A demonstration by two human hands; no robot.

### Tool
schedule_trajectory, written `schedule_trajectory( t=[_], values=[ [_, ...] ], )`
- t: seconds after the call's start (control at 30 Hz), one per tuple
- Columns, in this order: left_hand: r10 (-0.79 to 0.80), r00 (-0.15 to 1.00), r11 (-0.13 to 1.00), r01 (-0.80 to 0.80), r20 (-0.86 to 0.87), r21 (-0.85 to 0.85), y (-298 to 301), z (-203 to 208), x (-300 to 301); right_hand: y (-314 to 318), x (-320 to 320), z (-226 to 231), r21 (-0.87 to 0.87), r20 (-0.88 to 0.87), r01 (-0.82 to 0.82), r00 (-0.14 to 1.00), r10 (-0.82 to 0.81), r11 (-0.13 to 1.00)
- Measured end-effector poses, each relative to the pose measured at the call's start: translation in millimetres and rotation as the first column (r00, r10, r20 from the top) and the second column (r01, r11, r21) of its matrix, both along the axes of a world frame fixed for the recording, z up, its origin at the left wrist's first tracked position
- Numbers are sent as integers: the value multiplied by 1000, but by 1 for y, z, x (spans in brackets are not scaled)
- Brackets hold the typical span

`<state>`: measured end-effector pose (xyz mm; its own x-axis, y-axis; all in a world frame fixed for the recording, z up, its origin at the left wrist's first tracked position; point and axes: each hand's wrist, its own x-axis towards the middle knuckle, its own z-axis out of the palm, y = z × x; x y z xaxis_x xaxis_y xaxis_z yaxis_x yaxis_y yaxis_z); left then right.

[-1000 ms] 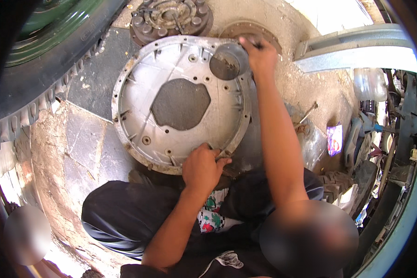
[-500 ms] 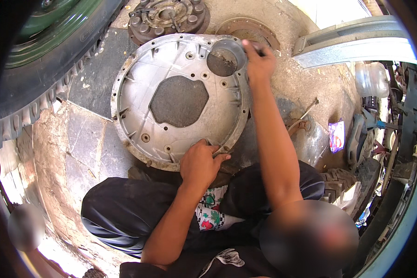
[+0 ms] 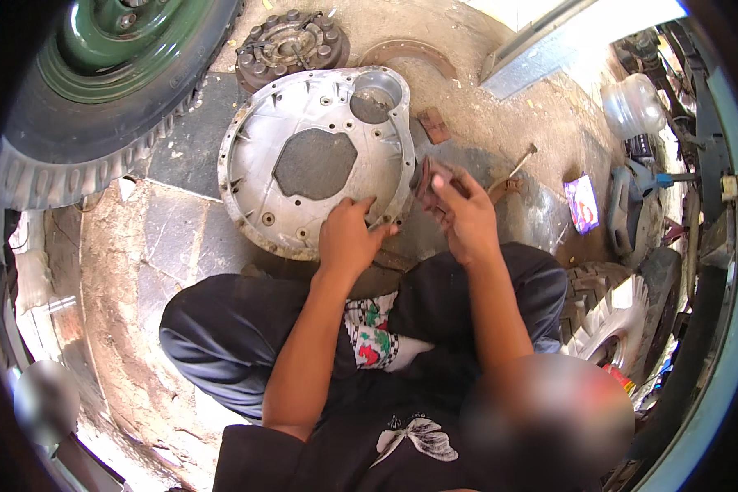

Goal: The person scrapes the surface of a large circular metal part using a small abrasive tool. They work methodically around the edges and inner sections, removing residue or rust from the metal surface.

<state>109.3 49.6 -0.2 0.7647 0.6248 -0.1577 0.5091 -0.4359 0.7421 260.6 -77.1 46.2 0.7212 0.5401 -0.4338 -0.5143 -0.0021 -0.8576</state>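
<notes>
A round grey metal bell housing (image 3: 303, 107) lies on the floor in front of my crossed legs, with a large opening in its middle and a smaller round one at its far right. My left hand (image 3: 348, 238) rests on its near rim, thumb and forefinger spread apart. Just off the housing's right edge, my right hand (image 3: 466, 211) pinches a folded reddish-brown piece of sandpaper (image 3: 424, 179); its grit is too small to make out. Another reddish-brown piece (image 3: 435, 125) lies on the floor beyond that hand.
A big tyre on a green wheel (image 3: 98, 123) stands at the left. Behind the housing are a clutch pressure plate (image 3: 291, 51) and a rusty ring (image 3: 410, 56). On the right are a metal beam (image 3: 533, 57), a clear plastic bottle (image 3: 634, 107), a purple packet (image 3: 581, 203) and a thin rod (image 3: 521, 160).
My right hand has come from the housing's far-right round opening back toward me, off the rim. My left hand stays on the near rim, its forefinger now more stretched out.
</notes>
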Motion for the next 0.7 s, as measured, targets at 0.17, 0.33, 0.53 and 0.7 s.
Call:
schedule_trajectory(
  t=[0.17,0.33,0.53,0.7],
  values=[
    [105,923,960,3,370,-280,9,18,-1,-10,-27,-20,14,158,4,987,-7,1000],
    [196,829,852,120,524,-510,-4,33,-6,4,-27,-10,117,228,-84,972,55,990],
    [325,843,682,105,428,-724,4,41,-26,0,-33,-7,189,117,-174,981,154,966],
    [368,834,692,49,411,-720,2,39,-24,1,-28,-16,156,155,-252,961,229,955]
  ],
)
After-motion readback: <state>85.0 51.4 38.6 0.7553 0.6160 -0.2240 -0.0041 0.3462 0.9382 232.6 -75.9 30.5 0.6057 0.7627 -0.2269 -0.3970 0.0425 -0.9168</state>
